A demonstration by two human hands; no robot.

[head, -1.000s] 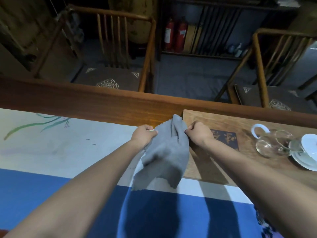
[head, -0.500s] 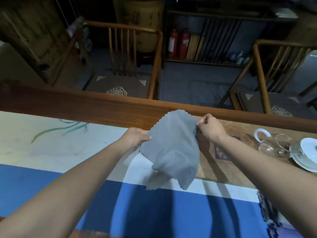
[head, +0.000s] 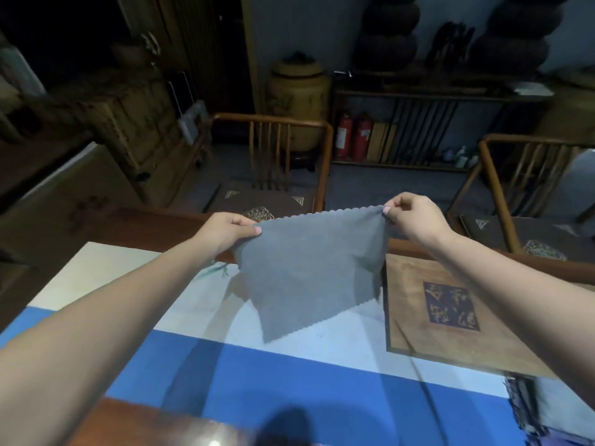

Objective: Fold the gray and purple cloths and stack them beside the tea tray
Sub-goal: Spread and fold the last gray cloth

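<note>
Left hand [head: 227, 231] and right hand [head: 409, 217] each pinch a top corner of the gray cloth [head: 309, 268], holding it taut and flat, likely for folding

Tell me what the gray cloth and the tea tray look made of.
Gray cloth: thin, soft, matte fabric, probably microfiber; it drapes limply and has a zigzag-cut edge. Tea tray: wood or bamboo by its tan grain, satin finish, with a dark inlaid square.

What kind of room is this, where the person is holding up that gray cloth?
Probably a traditional tea room or tea shop. A wooden tea tray with carved characters sits on the table, wooden armchairs face it, and a big lidded ceramic jar stands behind.
</note>
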